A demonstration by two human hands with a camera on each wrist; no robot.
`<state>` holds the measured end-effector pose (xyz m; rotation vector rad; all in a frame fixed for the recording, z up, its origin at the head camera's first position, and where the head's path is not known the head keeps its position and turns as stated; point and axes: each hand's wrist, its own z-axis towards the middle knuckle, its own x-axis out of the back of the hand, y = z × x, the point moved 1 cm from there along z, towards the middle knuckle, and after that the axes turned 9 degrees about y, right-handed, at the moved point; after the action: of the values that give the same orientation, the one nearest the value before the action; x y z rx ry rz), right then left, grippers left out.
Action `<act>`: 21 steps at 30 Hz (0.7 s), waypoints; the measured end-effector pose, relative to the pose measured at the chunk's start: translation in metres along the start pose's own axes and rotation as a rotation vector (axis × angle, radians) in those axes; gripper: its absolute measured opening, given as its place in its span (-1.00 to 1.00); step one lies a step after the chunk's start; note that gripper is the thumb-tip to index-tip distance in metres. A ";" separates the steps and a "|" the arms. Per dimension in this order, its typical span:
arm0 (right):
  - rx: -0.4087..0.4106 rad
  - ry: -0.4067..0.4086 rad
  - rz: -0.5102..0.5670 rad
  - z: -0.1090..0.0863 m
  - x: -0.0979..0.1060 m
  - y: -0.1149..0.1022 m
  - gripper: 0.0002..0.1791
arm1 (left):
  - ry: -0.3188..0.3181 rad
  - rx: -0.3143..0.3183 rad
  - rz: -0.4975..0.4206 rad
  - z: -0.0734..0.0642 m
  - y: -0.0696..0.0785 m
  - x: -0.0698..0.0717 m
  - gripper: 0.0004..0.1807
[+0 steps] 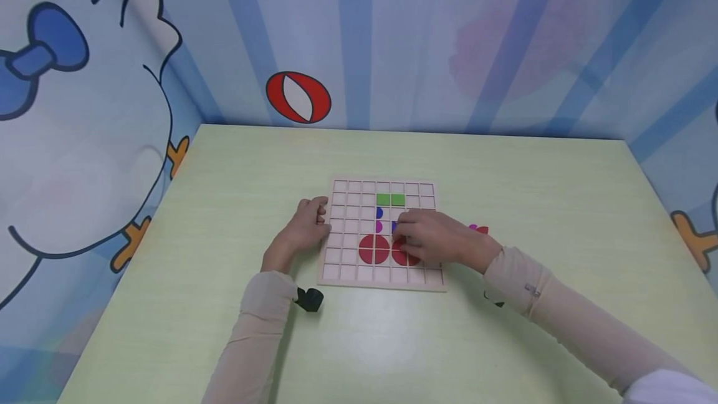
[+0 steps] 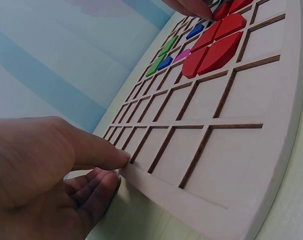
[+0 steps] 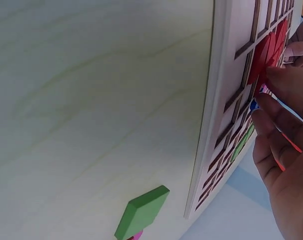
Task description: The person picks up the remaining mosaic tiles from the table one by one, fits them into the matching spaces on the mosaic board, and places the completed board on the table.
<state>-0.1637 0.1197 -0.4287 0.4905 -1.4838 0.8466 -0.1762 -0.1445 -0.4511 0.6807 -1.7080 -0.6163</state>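
Note:
A pale wooden grid board (image 1: 340, 273) lies on the table. My left hand (image 1: 305, 229) holds its left edge, the thumb on the frame and the other fingers curled beside the edge. Over the board's right half, my right hand (image 1: 434, 235) has its fingertips at a blue piece (image 3: 254, 104), with thumb and index finger apart. Red quarter pieces form one disc (image 1: 373, 249) and, partly under this hand, another (image 1: 405, 257). Above them sit two green squares (image 1: 390, 199), a blue half-round (image 1: 379, 212) and a magenta half-round (image 1: 378, 227).
Beyond the board's right side, a loose green block (image 3: 141, 212) lies on the table, with magenta (image 1: 473, 227) and red (image 1: 482, 230) pieces close by, partly hidden by the right arm. A cartoon-printed wall (image 1: 392, 48) borders the table's far edge.

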 end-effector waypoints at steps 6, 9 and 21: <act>-0.008 0.012 0.004 -0.001 -0.001 0.000 -0.74 | 0.003 0.001 -0.008 0.000 0.001 0.000 -0.33; -0.015 0.009 0.006 -0.001 -0.001 0.001 -0.73 | 0.004 0.004 -0.008 0.000 0.002 0.000 -0.33; -0.090 0.021 0.058 -0.006 0.003 0.008 -0.67 | -0.001 -0.001 0.000 0.000 0.001 0.000 -0.33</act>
<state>-0.1661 0.1293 -0.4277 0.3718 -1.5162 0.8238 -0.1761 -0.1440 -0.4502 0.6796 -1.7084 -0.6168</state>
